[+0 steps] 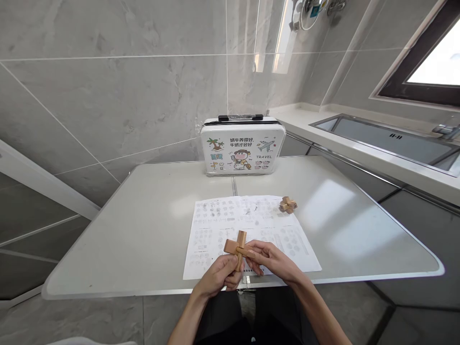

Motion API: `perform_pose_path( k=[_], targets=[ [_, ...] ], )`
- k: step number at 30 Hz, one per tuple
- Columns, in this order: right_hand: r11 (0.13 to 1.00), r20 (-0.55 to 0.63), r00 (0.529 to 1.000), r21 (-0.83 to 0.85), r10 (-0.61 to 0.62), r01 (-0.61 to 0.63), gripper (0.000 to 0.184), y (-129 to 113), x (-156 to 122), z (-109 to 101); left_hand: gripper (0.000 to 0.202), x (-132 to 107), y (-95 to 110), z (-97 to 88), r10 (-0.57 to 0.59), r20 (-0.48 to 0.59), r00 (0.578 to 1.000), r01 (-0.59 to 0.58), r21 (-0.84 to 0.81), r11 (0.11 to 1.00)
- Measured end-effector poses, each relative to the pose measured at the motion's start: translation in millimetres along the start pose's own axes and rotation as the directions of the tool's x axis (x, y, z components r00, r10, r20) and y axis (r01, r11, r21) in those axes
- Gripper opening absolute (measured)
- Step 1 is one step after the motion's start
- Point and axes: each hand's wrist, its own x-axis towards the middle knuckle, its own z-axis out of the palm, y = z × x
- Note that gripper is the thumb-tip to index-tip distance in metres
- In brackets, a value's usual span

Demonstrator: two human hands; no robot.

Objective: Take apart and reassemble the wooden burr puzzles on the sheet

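Observation:
A cross-shaped wooden puzzle [232,246] of interlocking brown pieces is held above the paper sheet near the table's front edge. My left hand [219,275] is closed around its lower end, thumb on the front. From the right, my right hand [271,258] pinches a wooden puzzle piece [247,252] that sticks out sideways from the cross. The fingers hide where the pieces join. Beneath both hands lies a printed paper sheet [208,239] with rows of small diagrams. Another assembled wooden puzzle [288,205] rests at the sheet's upper right corner.
The hands work over a pale folding table [143,230] with a seam down its middle. At its back edge stands a white cartoon-printed case [244,148] with a black handle, wrapped in clear plastic. To the right are a counter [302,120] and a sink [381,139].

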Motion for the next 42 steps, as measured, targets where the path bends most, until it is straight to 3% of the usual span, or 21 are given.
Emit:
perform_pose_path(
  k=[6, 12, 16, 23, 31, 42],
  targets=[
    [0.998, 0.076, 0.995, -0.005, 0.060, -0.059, 0.038, -0.3, -8.1, -6.8, 0.050, 1.1, -0.6, 0.9, -0.032, 0.016, 0.999, 0.032, 0.025, 0.999],
    [0.963, -0.031, 0.995, 0.257, 0.091, -0.080, 0.041, 17.4, -4.3, 5.0, 0.062, 6.4, -3.5, 0.1, 0.007, -0.009, 1.000, -0.007, 0.036, 0.999],
    [0.917, -0.116, 0.983, 0.389, 0.144, -0.088, 0.041, 20.7, -1.0, 5.1, 0.058, 6.3, -2.7, 0.8, -0.055, 0.003, 0.998, 0.054, 0.085, 0.995],
    [0.866, -0.403, 0.907, 0.489, 0.118, 0.105, 0.028, 9.2, 19.9, -37.5, 0.048, 6.8, 0.3, 3.7, -0.044, -0.054, 0.998, 0.048, 0.066, 0.997],
    [0.771, -0.522, 0.849, 0.572, 0.078, 0.281, 0.025, 10.9, 68.8, -94.3, 0.045, 7.0, 3.2, 6.7, -0.044, -0.073, 0.996, 0.049, 0.065, 0.997],
    [0.744, -0.624, 0.781, 0.536, 0.031, 0.399, 0.025, 2.4, 103.1, -113.9, 0.041, 5.1, 8.2, 10.4, -0.049, -0.091, 0.995, 0.055, 0.072, 0.996]
  ],
)
